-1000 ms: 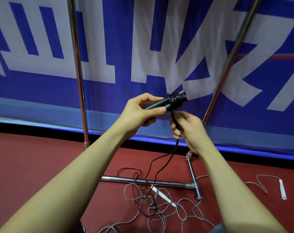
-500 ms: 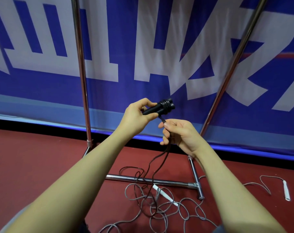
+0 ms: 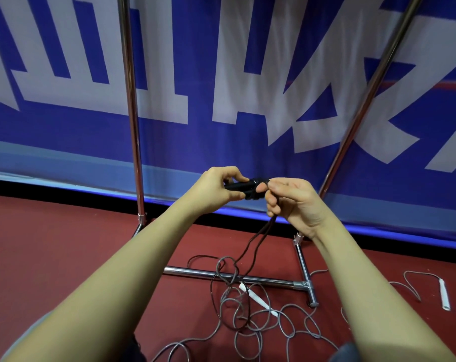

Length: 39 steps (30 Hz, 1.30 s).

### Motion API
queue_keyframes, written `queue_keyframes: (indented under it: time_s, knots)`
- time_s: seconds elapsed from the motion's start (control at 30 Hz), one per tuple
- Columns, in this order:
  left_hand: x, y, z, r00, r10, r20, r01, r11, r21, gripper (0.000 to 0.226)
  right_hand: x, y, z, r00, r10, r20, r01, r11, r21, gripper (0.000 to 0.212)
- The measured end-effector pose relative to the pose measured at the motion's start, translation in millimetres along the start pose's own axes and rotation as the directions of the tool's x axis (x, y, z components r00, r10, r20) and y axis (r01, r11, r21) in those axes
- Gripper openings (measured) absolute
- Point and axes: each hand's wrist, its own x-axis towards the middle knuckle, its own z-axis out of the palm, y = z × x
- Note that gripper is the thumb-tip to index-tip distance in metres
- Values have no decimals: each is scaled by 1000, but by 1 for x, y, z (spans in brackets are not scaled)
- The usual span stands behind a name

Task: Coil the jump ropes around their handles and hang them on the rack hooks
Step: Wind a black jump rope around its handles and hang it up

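Note:
My left hand (image 3: pixel 216 188) grips the black jump rope handles (image 3: pixel 244 186), held level at chest height with a few turns of dark rope round their right end. My right hand (image 3: pixel 289 201) pinches the dark rope (image 3: pixel 250 259) right at that coiled end, and the rope runs down through its fingers. The rest of the dark rope hangs to the floor and loops over the rack's base bar. A grey jump rope (image 3: pixel 250 327) with white handles (image 3: pixel 258 299) lies tangled on the red floor below.
The chrome rack (image 3: pixel 133 126) stands in front of a blue and white banner, with a second upright (image 3: pixel 362 100) leaning at the right and a base bar (image 3: pixel 229 275) on the floor. Another white handle (image 3: pixel 444 293) with grey rope lies at the far right.
Both hands have dropped lower. My right hand has come up from below the handles to their coiled end, carrying the rope round. The handles have turned from tilted to level.

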Motion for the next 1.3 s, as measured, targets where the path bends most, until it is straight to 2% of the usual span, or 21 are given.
queue_keyframes:
  time_s: [0.07,0.17,0.27,0.37,0.47,0.63,0.7,0.77,0.87,1.03,1.1,1.23,1.3]
  knots:
    - [-2,2,-2,996,3,84,-6,999,38,20,0,-1,-3,999,-1,-39,-2,997,-75,14]
    - [-5,4,-4,975,3,223,-14,999,45,25,1,-4,-7,993,-4,-117,-22,974,-228,25]
    - [-10,9,-4,937,16,349,-14,1000,-8,27,1,-5,-10,979,-46,-197,-25,939,-344,31]
    - [-14,18,-2,921,56,385,-15,994,-107,25,-1,-5,-16,954,-104,-281,-8,928,-373,33]
    - [-15,31,-4,927,100,362,-38,984,-172,23,-3,-4,-18,942,-139,-307,23,936,-351,30]
    - [-20,50,-3,957,182,227,-78,912,-403,26,-1,-7,-13,932,-72,-355,34,993,-110,28]
    - [-17,53,0,981,158,114,-83,871,-485,24,2,-4,-11,924,-69,-375,29,993,-111,27]
    - [-12,54,2,998,60,-13,-58,840,-540,20,3,3,-9,953,-89,-289,48,988,-147,30]
    - [-6,51,2,993,-49,-107,-12,863,-506,22,4,9,-11,983,-47,-176,19,987,-158,28]
    - [-5,45,-2,1000,-28,-1,25,909,-416,20,4,12,-9,994,-30,-103,0,961,-275,24]
    - [-3,44,-1,1000,-15,-23,5,926,-377,20,4,12,-6,996,-19,-89,-3,970,-243,25]
    - [0,38,3,988,-34,-152,-20,942,-335,21,5,14,1,998,40,-46,-43,997,-67,26]
    - [0,33,4,983,-36,-181,-19,957,-291,22,4,16,4,997,83,-7,-83,996,-46,23]
